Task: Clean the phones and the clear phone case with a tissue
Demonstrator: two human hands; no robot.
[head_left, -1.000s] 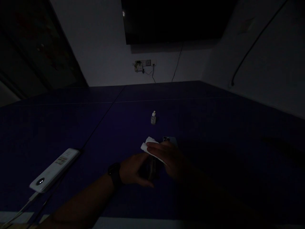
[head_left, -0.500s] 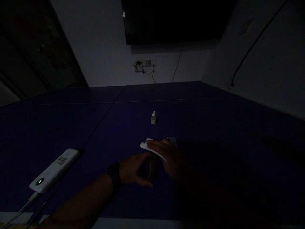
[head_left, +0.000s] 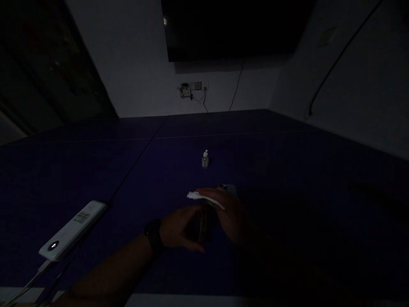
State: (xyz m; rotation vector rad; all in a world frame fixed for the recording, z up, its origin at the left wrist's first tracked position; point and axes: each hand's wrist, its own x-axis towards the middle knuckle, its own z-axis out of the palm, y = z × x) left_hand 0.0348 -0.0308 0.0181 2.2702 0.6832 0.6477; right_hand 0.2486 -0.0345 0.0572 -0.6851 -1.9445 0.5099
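Observation:
My left hand (head_left: 179, 228), with a dark watch (head_left: 154, 234) on its wrist, curves its thumb and fingers around a dark object (head_left: 203, 224) with a paler upright edge. The gloom hides what kind of object it is. Against its upper side, my right hand (head_left: 228, 213) presses a folded white tissue or cloth (head_left: 204, 198) under flat, joined fingers. Partly covered by the right hand lies a light blue phone (head_left: 231, 189), its camera lenses showing. Beyond the hands, a small clear bottle (head_left: 205, 161) with a white dropper cap stands upright.
A white power bank (head_left: 72, 230) with a lit display lies at the left, cables (head_left: 30, 281) running from its near end. The dark blue table (head_left: 128, 149) reaches the wall, where sockets (head_left: 191, 87) and a large black screen (head_left: 236, 30) are mounted.
My right hand has tilted the tissue, which now shows as a thinner strip over the dark object. My left hand keeps nearly the same place and grip.

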